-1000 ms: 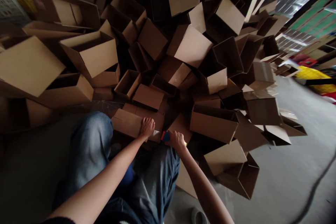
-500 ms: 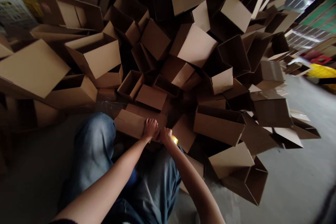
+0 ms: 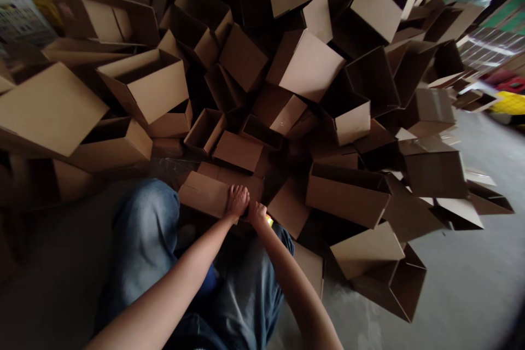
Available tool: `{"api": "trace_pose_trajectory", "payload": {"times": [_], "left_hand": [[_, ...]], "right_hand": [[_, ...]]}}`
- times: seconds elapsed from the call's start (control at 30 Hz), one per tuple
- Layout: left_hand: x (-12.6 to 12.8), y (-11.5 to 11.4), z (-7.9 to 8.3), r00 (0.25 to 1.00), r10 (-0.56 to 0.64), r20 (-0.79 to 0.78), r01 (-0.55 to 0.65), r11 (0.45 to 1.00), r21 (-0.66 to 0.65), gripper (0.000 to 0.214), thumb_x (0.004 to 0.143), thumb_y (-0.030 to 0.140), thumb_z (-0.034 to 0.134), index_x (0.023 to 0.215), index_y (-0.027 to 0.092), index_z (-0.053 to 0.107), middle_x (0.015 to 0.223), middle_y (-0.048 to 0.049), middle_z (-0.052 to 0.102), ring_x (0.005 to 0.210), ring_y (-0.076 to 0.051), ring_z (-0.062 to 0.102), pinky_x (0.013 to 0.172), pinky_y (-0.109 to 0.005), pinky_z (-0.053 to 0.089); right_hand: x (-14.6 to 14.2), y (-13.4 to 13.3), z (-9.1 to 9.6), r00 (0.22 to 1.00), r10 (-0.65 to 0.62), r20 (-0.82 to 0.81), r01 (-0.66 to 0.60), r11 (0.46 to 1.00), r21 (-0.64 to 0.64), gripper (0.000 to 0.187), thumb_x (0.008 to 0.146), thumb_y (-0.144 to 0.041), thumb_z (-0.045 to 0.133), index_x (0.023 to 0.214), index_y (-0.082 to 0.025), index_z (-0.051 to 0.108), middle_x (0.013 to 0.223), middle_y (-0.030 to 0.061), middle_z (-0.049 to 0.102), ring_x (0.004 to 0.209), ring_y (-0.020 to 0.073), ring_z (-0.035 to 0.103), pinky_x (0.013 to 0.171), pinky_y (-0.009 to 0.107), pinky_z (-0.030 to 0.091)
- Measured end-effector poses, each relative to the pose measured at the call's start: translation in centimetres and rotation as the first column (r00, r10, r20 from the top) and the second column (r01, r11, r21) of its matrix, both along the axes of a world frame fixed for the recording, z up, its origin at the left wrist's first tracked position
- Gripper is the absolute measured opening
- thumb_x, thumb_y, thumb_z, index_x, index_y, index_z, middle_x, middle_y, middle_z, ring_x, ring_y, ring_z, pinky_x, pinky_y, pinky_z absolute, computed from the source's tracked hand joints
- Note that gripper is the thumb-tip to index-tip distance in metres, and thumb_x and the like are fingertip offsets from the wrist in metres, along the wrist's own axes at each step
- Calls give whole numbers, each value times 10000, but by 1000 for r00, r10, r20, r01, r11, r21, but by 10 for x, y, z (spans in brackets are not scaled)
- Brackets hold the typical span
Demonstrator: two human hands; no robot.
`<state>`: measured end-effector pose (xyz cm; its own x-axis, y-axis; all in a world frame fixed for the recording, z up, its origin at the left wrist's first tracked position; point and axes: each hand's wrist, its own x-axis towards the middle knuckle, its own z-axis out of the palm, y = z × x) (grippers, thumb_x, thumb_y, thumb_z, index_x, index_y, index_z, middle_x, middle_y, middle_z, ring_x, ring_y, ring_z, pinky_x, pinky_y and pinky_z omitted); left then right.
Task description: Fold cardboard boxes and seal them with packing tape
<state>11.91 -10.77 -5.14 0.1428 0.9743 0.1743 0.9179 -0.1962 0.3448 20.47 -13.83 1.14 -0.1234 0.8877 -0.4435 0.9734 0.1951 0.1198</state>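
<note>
My left hand (image 3: 237, 201) lies flat with fingers apart on a cardboard box (image 3: 204, 194) that sits low in front of my knees. Close to its right, my right hand (image 3: 257, 213) is closed around a small object. A yellow edge (image 3: 269, 221) shows past that hand, likely part of a handheld tape dispenser; the hand hides most of it. The two hands nearly touch, and both are over the same flattened-looking box top.
A large heap of open brown cardboard boxes (image 3: 303, 65) fills the view ahead and to both sides. My denim-clad legs (image 3: 143, 235) lie below the hands. Grey concrete floor (image 3: 463, 284) stretches to the right, with coloured packaging (image 3: 508, 103) at the far right.
My right hand has moved left along the box, close to my left hand. The blue and red body of the held object is now hidden. The view has shifted slightly.
</note>
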Motion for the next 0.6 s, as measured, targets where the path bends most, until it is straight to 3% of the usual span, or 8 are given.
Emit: {"api": "trace_pose_trajectory", "payload": {"times": [0.33,0.6], "left_hand": [[2,0,-5,1000,15,26,-14,1000,-9,291,995,216,356,972,174,643,1021,-118,687,1082,-261,590,1114,-453,289],[-3,2,-1,999,11,42,-10,1000,-14,292,1000,174,328,970,208,617,992,-77,690,1022,-226,607,1086,-404,331]], "right_hand": [[-4,-11,-8,998,-55,-16,55,998,6,253,933,-154,492,1160,-135,602,997,148,636,928,228,612,759,294,464],[-9,-35,-9,998,-57,0,57,996,65,416,929,-42,343,1286,-132,537,1104,168,587,992,242,559,820,321,445]]}}
